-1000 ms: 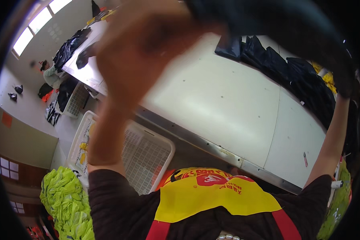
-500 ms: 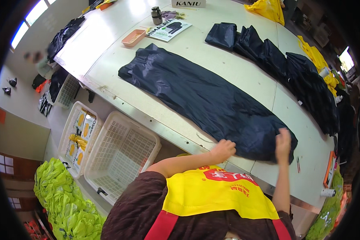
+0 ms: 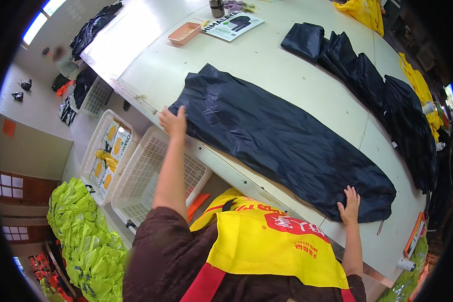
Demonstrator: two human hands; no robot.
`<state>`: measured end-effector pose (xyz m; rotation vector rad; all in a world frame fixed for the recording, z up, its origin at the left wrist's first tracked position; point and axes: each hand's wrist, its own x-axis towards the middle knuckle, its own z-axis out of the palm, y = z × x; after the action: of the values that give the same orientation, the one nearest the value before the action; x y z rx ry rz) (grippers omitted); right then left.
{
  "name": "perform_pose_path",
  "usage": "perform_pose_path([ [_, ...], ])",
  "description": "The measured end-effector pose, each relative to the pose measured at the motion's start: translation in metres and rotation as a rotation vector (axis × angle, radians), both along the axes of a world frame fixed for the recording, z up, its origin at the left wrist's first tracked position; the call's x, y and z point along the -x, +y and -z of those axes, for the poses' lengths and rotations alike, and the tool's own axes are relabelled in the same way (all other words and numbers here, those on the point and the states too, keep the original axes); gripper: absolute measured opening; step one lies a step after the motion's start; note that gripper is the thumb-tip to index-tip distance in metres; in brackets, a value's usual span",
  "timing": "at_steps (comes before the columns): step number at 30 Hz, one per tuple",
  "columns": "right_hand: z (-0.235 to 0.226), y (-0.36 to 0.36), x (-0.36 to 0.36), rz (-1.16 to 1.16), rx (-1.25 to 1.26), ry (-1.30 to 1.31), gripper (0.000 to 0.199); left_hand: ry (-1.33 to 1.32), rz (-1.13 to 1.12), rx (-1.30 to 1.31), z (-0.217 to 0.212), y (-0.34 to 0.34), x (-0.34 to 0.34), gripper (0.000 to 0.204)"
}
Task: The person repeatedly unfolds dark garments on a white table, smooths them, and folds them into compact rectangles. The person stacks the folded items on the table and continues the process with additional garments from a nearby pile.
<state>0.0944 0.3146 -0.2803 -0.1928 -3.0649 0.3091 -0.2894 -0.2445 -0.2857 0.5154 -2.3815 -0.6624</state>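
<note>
A long dark navy piece of folded fabric (image 3: 272,131), thin and slightly shiny, lies lengthwise across the white table. At its left end, by the table's front edge, my left hand (image 3: 173,122) touches the corner with fingers apart. My right hand (image 3: 349,205) rests flat on the near side of the right end, its fingers spread. Neither hand appears to grip the cloth. Wrinkles run along the fabric's surface.
More dark folded garments (image 3: 357,75) lie in a row along the table's far right. A pink tray (image 3: 184,33), a printed booklet (image 3: 232,26) and a bottle (image 3: 217,8) stand at the back. White plastic baskets (image 3: 199,173) sit below the front edge, beside bright green bundles (image 3: 85,236).
My left hand has swung left from the fabric's near right part to its left end. My right hand has come down flat on the cloth. The view has shifted.
</note>
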Motion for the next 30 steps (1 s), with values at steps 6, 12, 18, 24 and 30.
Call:
perform_pose_path([
  [6,-0.016,-0.013,0.032,0.313,0.123,-0.138,0.032,-0.742,0.131,-0.565,0.007,-0.085,0.059,0.035],
  [12,-0.019,-0.045,0.084,0.475,0.245,0.171,0.034,0.017,0.830,-0.902,-0.115,0.084,-0.017,0.016],
  [18,-0.110,-0.067,0.182,0.632,1.383,0.515,0.049,-0.112,2.280,-0.336,-0.113,0.207,-0.157,0.030],
  [24,-0.132,-0.036,0.152,0.864,0.977,0.285,0.043,0.182,1.299,-0.433,-0.077,0.130,-0.009,0.016],
  [30,-0.185,-0.181,0.234,0.502,0.795,0.085,0.072,-0.313,0.556,-0.322,0.002,-0.026,0.144,0.056],
])
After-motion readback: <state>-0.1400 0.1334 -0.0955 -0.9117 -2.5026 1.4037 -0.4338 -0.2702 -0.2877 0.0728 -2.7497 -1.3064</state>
